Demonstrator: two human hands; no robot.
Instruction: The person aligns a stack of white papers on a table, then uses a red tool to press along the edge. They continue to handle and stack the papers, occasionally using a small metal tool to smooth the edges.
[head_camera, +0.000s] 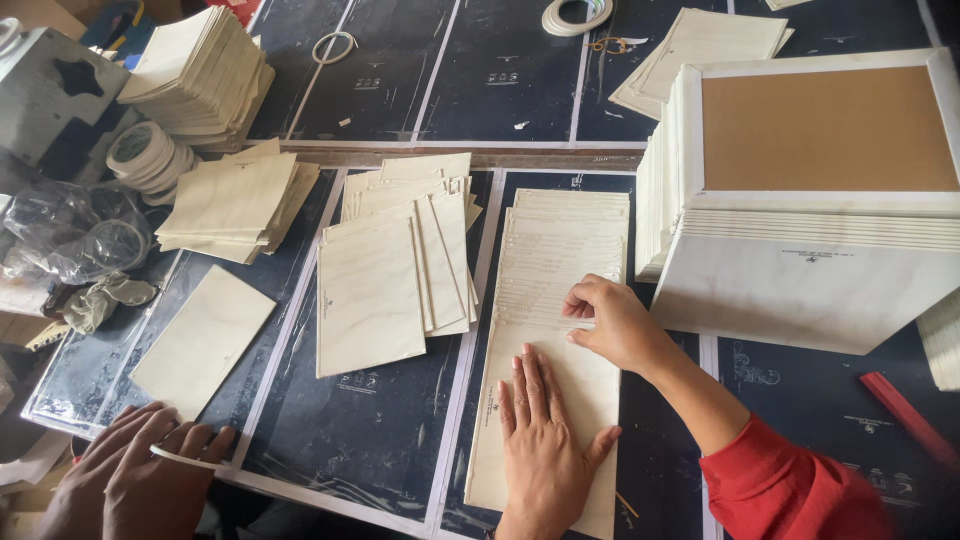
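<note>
Head view: the left hand (545, 435) lies flat, fingers spread and palm down, on the near end of a fanned row of thin pale boards (548, 300) that runs away from the person along the dark blue work surface (370, 440). The right hand (612, 322), its arm in a red sleeve (790, 480), rests on the middle of the same row with fingers curled, the fingertips pinching at a board edge — closed lightly on it, not gripping a whole piece.

Just left of the row sits a loose spread of larger pale sheets (395, 265), with another stack (235, 205) further left and a single sheet (205, 340) near the table edge. To the right stands a stack of white frames with a brown backing (820, 190).

At the lower left, another person's hands (135, 475) hold a tape ring (180, 458) — well apart from the row.
</note>
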